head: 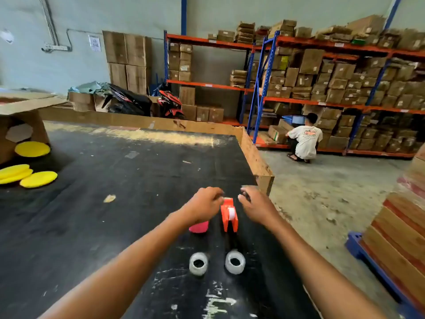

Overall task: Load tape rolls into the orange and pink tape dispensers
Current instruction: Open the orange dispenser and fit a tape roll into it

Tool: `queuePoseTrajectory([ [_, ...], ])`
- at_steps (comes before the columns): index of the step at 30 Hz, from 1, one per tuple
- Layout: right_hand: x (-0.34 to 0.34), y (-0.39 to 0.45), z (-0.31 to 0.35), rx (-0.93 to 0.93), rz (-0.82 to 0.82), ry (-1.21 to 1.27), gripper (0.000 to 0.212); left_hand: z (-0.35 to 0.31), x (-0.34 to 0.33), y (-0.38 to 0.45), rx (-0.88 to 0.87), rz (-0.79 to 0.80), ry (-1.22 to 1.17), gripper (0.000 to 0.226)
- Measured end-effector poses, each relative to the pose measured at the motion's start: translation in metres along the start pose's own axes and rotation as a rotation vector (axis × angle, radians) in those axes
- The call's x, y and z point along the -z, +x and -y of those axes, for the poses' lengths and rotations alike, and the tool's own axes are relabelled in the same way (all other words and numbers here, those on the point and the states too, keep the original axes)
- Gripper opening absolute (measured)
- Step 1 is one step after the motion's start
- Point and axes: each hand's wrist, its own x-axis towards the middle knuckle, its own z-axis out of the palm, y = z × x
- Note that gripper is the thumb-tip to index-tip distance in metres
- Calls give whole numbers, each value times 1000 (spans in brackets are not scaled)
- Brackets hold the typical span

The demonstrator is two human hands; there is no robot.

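An orange tape dispenser (229, 215) stands on the black table (128, 180) with a whitish tape roll showing inside it. My left hand (203, 204) is at its far end on the left, fingers pinched near the cutter. My right hand (255, 204) hovers to the dispenser's right with its fingers curled; whether it holds anything I cannot tell. A pink dispenser (199, 226) sits just left of the orange one, mostly hidden under my left wrist. Two clear tape rolls lie nearer to me, one on the left (198, 264) and one on the right (235, 262).
Yellow round pads (32, 176) and a cardboard box (20, 125) sit at the table's left. A raised wooden rim (255, 157) borders the table's right and far edges. A person (304, 139) crouches by shelves of boxes. Stacked wood on a blue pallet (400, 226) is at right.
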Motion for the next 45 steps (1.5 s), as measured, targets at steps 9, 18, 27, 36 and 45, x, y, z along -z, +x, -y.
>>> queuePoseTrajectory([
  [9,-38,-18,-27,-90,153,213,31,13,-54,5,276,22,-297,36],
  [18,-29,-35,-15,138,-47,271,20,-12,-52,-5,415,-244,-805,44],
  [27,-10,-40,23,26,94,778,22,-6,-50,-29,174,-436,-804,30],
  [36,-16,-48,51,15,21,824,32,-6,-32,-42,168,-515,-858,26],
  [45,-25,-6,-7,-249,13,265,40,13,-1,-55,299,-450,-1040,17],
])
